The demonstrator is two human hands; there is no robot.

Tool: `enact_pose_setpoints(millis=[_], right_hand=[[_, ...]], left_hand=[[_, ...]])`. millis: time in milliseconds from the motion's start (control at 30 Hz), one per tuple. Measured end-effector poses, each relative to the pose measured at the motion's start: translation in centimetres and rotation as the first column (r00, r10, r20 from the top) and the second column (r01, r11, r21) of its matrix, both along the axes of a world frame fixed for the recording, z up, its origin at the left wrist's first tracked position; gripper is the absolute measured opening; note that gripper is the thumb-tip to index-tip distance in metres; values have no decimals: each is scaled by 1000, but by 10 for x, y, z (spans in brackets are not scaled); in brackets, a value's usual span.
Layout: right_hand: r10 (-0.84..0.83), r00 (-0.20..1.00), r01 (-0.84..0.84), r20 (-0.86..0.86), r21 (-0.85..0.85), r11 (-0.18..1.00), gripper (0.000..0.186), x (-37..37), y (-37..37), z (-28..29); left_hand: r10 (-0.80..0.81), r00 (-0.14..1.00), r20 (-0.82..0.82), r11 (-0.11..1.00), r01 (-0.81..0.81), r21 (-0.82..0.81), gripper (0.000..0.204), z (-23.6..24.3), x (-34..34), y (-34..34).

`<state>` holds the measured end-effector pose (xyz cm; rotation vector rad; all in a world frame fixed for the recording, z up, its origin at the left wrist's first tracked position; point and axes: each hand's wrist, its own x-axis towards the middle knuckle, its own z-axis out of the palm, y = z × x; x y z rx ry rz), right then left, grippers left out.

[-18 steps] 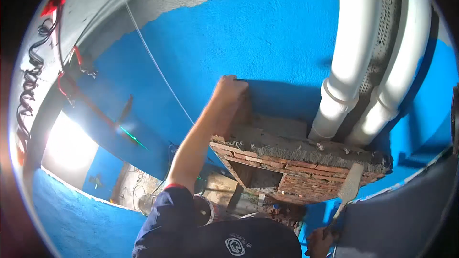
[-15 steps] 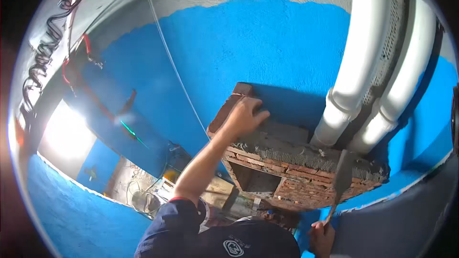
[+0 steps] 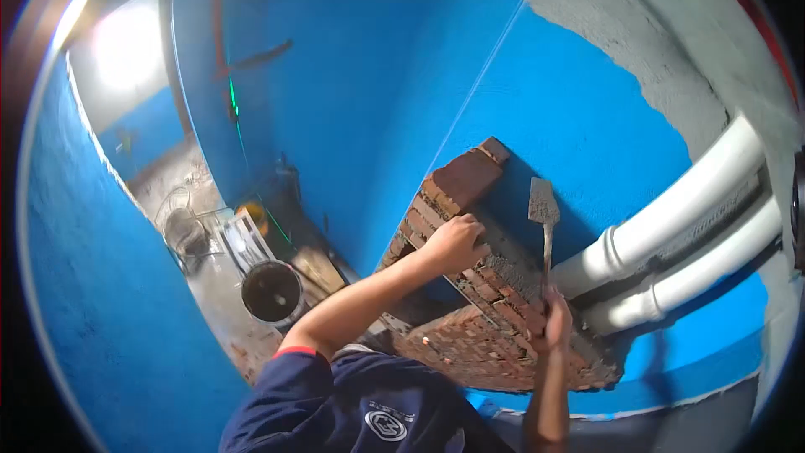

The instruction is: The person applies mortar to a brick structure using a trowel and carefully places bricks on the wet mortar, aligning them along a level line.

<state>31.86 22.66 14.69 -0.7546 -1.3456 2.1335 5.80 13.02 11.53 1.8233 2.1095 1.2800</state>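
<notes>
Right hand (image 3: 554,324) grasps the trowel (image 3: 543,201) right of centre, blade probably best kept flat and steady; left hand (image 3: 457,245) mid-frame at the brickwork (image 3: 478,342), centre to lower right, fingers curled, can't tell if gripping.

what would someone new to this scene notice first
Probably the bright blue painted wall spreading across the upper middle, with two thick, white, rounded pipes slanting in from the right. Next might come the rough reddish-brown brick structure at lower centre. Just right of centre, the person's bare right hand grips a grey flat-bladed trowel, its blade pointing up the picture.
</notes>
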Motion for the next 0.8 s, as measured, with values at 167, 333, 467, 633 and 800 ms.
enact_pose_setpoints(millis=[167, 333, 467, 633, 800], right_hand=[[37, 961, -195, -274, -576, 794, 33, -42, 71, -3], [17, 913, -330, -409, -711, 621, 45, -78, 90, -1], [44, 894, -378, -446, -697, 609, 46, -93, 93, 5], [-59, 914, -285, -403, -736, 615, 47, -102, 95, 11], [29, 992, -96, -124, -575, 812, 42, -108, 104, 14]], left_hand=[[-4, 983, -183, 996, -13, -91, 40, 10, -39, 67], [64, 953, -296, 966, -134, -221, 56, -1, -74, 128], [23, 966, -258, 925, -119, -361, 82, 0, -93, 162], [32, 985, -170, 919, -96, -383, 82, -5, -102, 193], [103, 986, -134, 890, -151, -429, 73, -12, -110, 211]])
